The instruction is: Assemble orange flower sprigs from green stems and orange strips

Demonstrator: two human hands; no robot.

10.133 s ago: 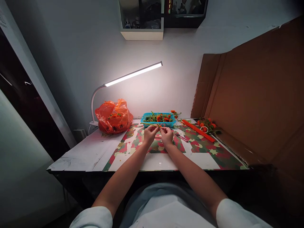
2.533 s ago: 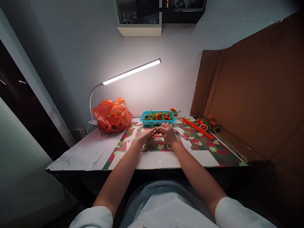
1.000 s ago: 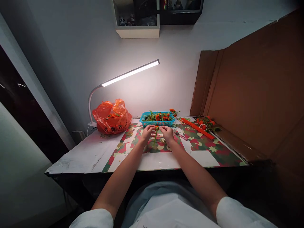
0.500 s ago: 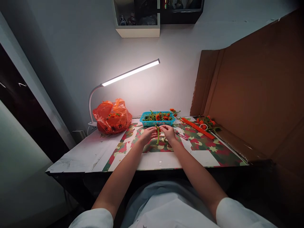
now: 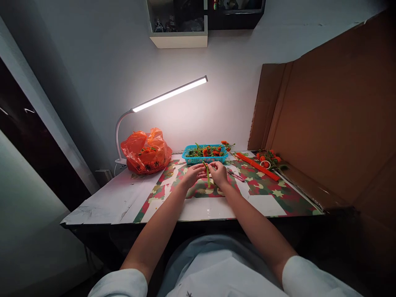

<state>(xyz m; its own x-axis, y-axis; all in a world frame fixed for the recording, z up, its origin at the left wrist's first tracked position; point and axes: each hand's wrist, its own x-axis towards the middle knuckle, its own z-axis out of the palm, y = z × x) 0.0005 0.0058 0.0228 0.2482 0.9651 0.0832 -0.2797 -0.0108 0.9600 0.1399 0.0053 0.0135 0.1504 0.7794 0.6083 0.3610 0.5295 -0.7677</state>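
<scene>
Between the fingers of both hands, over the middle of the table, is a thin green flower stem (image 5: 208,178), its lower end hanging toward me. My left hand (image 5: 193,175) is closed at the stem's upper part from the left side. From the right, my right hand (image 5: 218,174) pinches close to the same upper end. Any flower head there is hidden by the fingers. Just behind the hands stands a blue plastic basket (image 5: 189,161) filled with orange-red flowers (image 5: 205,152) on green stems. Pink-handled scissors (image 5: 237,177) lie to the right of my right hand.
A red plastic bag (image 5: 131,159) with orange flowers inside stands at the back left, beside a lit lamp (image 5: 170,94). Rightward lie a long orange-red strip (image 5: 256,166) and a bunch of orange flowers (image 5: 269,158). A cardboard sheet (image 5: 324,119) walls off the right side.
The stem's lower end has swung slightly to the right, so it slants more. My right hand has turned a little. Both hands stay in nearly the same place.
</scene>
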